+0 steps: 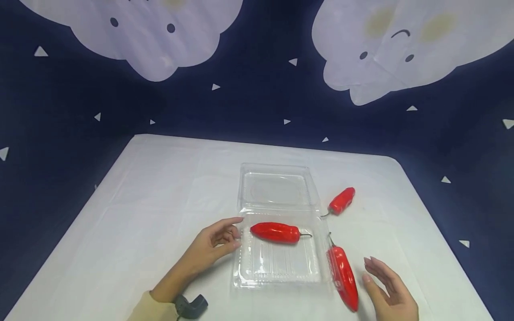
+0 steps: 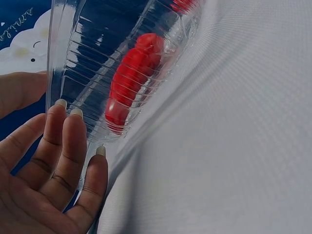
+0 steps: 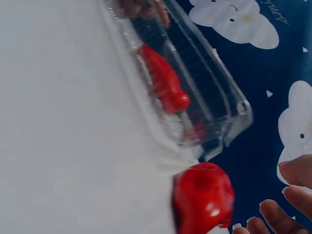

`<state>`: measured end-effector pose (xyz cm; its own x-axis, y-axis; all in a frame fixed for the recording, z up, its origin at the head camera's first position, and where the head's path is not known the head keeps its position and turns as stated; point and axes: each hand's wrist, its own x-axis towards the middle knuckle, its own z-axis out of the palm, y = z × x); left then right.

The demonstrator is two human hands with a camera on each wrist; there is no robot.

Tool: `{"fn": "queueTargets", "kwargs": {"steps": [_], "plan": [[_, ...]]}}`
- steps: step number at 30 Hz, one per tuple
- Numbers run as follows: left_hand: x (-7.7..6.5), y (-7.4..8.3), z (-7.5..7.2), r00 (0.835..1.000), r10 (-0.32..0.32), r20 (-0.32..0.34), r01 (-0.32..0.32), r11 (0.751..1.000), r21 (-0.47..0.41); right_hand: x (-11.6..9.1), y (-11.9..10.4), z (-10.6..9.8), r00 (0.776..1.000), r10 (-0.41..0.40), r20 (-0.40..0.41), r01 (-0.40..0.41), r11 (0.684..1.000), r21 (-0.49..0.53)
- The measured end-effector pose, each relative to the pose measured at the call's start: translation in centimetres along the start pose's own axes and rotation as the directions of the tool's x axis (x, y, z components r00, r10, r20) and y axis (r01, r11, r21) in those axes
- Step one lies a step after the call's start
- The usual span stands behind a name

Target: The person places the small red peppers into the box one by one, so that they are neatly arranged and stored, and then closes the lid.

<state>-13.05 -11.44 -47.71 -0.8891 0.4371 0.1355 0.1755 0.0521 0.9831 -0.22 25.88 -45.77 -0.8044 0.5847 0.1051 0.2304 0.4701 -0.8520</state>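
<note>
A clear plastic hinged container point(image 1: 277, 272) lies open, its lid point(image 1: 275, 187) folded back. One red pepper point(image 1: 277, 232) with a thin stem lies across its base. At the container's left rim, my left hand point(image 1: 213, 240) touches the edge with loosely bent fingers; in the left wrist view, its fingertips point(image 2: 76, 113) meet the ribbed wall. A second red pepper point(image 1: 343, 276) lies along the right side, partly beneath the rim. My right hand point(image 1: 389, 290) is just right of that pepper, apart from it, with fingers relaxed. A smaller red pepper point(image 1: 342, 200) lies beyond the container's right corner.
A white cloth covers the table point(image 1: 160, 187). Behind it hangs a dark blue backdrop point(image 1: 261, 98) with white clouds and small triangles. A dark grey wrist-worn device point(image 1: 192, 306) sits by the left sleeve point(image 1: 152, 310).
</note>
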Motion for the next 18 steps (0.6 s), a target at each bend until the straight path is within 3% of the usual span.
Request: {"fn": "queueTargets", "kwargs": {"steps": [6,11,15,18], "plan": [[0.0,0.0,0.0,1.0,-0.004,0.003,0.004,1.0,-0.001,-1.6,0.7,0.8,0.993,0.103,0.049,-0.101,0.994,-0.048],[0.0,0.0,0.0,1.0,-0.006,0.005,0.006,1.0,-0.005,-2.4,1.4,1.1,0.977,0.166,0.134,-0.149,0.98,-0.129],[0.0,-0.1,0.0,1.0,-0.005,0.003,0.005,1.0,-0.004,-2.5,1.7,1.6,0.969,0.17,0.178,-0.136,0.973,-0.185],[0.0,-0.1,0.0,1.0,-0.002,0.003,0.002,1.0,-0.005,-2.5,1.7,1.9,0.979,0.12,0.164,-0.084,0.974,-0.21]]}}
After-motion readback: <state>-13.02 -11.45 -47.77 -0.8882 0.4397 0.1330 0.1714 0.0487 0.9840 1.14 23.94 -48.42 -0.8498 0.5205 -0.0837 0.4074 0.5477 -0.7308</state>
